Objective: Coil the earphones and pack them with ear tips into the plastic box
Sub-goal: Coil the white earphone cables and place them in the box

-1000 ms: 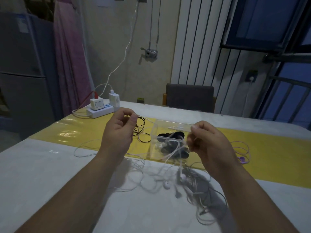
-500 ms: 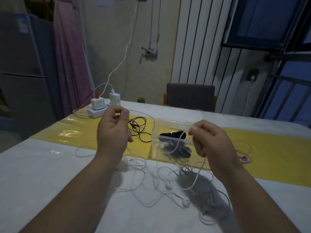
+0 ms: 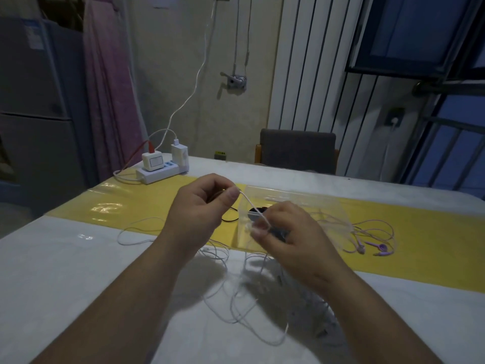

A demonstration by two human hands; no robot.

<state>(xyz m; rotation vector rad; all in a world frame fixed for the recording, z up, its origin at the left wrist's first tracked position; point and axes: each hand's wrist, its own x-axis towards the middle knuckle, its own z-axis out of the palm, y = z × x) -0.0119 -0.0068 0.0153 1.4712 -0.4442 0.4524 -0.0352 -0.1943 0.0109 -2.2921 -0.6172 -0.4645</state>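
My left hand pinches a white earphone cable between thumb and forefinger above the table. The cable runs taut down to my right hand, which also grips it, just in front of the clear plastic box. Dark ear tips lie inside the box, mostly hidden by my right hand. Loose loops of the white cable hang and trail on the white tablecloth below my hands. The earbuds themselves are blurred and I cannot pick them out.
Purple earphones lie right of the box on the yellow runner. A black cable peeks out behind my left hand. A white power strip with chargers sits at the far left corner. A chair stands beyond the table.
My hands have come closer together in front of the box, the right one dropping lower and leftward. The cable between them is shorter and taut, and the loose loops have shifted on the cloth.
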